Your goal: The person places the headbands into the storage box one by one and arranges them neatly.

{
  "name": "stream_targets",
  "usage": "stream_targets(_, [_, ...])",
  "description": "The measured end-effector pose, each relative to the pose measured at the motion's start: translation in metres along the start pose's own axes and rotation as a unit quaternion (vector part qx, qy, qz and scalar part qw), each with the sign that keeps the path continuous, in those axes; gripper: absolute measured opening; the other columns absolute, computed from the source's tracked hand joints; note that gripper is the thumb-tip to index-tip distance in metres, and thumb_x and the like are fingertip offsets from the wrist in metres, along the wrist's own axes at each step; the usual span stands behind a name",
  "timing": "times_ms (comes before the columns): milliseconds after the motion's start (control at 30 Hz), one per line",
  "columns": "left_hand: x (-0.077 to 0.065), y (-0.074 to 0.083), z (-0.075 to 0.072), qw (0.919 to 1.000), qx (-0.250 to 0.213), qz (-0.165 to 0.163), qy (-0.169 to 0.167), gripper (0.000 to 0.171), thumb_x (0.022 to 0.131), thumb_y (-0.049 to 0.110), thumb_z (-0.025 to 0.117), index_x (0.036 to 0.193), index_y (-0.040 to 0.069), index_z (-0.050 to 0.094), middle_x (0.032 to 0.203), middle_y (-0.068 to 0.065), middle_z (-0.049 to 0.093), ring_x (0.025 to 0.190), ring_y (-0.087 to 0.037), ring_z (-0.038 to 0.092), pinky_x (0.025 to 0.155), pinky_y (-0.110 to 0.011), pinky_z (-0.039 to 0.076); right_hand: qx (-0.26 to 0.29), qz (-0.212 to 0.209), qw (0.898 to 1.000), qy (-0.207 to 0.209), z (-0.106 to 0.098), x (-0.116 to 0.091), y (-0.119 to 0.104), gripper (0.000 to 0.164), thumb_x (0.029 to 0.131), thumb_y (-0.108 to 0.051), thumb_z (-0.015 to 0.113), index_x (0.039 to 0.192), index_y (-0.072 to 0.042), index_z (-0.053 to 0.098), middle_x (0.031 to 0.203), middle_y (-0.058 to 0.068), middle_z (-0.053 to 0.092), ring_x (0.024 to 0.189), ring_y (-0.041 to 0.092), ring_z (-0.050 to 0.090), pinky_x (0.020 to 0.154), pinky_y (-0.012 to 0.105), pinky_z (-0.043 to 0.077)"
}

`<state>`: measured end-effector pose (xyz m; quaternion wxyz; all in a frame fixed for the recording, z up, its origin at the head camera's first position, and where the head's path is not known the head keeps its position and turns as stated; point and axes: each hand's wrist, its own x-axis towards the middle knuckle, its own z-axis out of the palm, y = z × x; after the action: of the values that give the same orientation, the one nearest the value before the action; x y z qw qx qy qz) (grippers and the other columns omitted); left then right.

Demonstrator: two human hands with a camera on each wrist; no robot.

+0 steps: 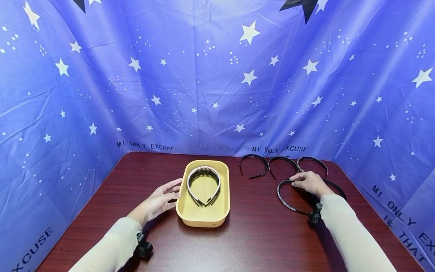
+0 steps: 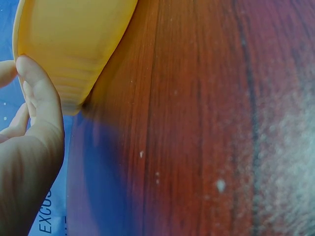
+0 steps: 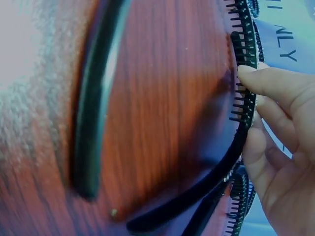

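Observation:
My right hand [image 1: 310,183] pinches a black toothed headband [image 1: 280,194] with sparkling trim between thumb and fingers. In the right wrist view its comb teeth point inward, and one dark arm [image 3: 91,123] of the band looms close to the camera. On the left, my left hand [image 1: 159,200] touches the outer side of a yellow tray [image 1: 182,211], its fingers fairly straight. The left wrist view has a fingertip [image 2: 27,64] right at the tray's rim. Inside the tray lie headbands [image 1: 189,192], a pale-trimmed one over black toothed bands.
Three black headbands, the leftmost [image 1: 265,164] among them, lie in a row along the table's back right. Another headband [image 1: 338,187] is partly hidden behind my right hand. A blue star-patterned cloth [image 1: 204,75] surrounds the dark red table [image 1: 258,241].

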<state>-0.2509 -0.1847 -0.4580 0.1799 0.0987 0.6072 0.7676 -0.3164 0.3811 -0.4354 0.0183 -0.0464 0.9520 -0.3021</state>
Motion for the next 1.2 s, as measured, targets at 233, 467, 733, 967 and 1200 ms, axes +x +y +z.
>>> stream_targets(233, [-0.001,0.0,0.0,1.0,-0.005,-0.001,-0.003,0.073,0.095,-0.004,0.058,0.158,-0.001,0.021,0.145,-0.027,0.04,0.114,-0.023,0.059,0.095,-0.041,0.052,-0.013,-0.027,1.0,-0.003,-0.007,-0.006,-0.008,0.022,0.091,-0.023,0.075,0.106,-0.008,0.078,0.115,0.018,0.07,0.112,0.041,0.058,0.089,0.053,0.047])
stream_targets(467, [-0.001,0.0,-0.001,1.0,-0.002,-0.001,-0.004,0.071,0.096,-0.005,0.055,0.158,-0.001,0.021,0.147,-0.029,0.038,0.113,-0.023,0.059,0.095,-0.04,0.052,0.002,-0.039,0.999,-0.02,-0.012,-0.008,-0.009,0.024,0.092,-0.024,0.073,0.108,-0.006,0.076,0.105,0.011,0.072,0.092,0.027,0.062,0.075,0.039,0.052])
stream_targets(733, [-0.001,0.0,-0.001,1.0,-0.005,-0.001,-0.002,0.072,0.095,-0.005,0.057,0.157,-0.001,0.022,0.145,-0.027,0.041,0.113,-0.023,0.06,0.095,-0.04,0.052,0.054,-0.029,0.997,-0.051,-0.017,-0.007,-0.009,0.03,0.094,-0.024,0.072,0.113,-0.002,0.073,0.1,0.008,0.07,0.079,0.022,0.057,0.066,0.032,0.05])
stream_targets(967, [0.0,0.0,0.0,1.0,-0.005,0.0,-0.007,0.072,0.095,-0.005,0.057,0.158,0.0,0.021,0.145,-0.028,0.04,0.113,-0.024,0.06,0.095,-0.041,0.052,0.075,-0.038,0.994,-0.062,-0.018,-0.012,-0.014,0.035,0.096,-0.026,0.069,0.118,0.001,0.07,0.097,0.012,0.067,0.076,0.024,0.058,0.065,0.036,0.052])
stream_targets(1200, [0.0,0.0,-0.001,1.0,0.0,0.001,-0.004,0.07,0.096,-0.006,0.054,0.157,-0.001,0.021,0.144,-0.028,0.04,0.112,-0.023,0.06,0.094,-0.04,0.053,0.099,-0.06,0.992,-0.048,-0.014,-0.008,-0.015,0.035,0.096,-0.027,0.069,0.119,0.0,0.069,0.093,0.015,0.064,0.079,0.02,0.055,0.066,0.036,0.055])
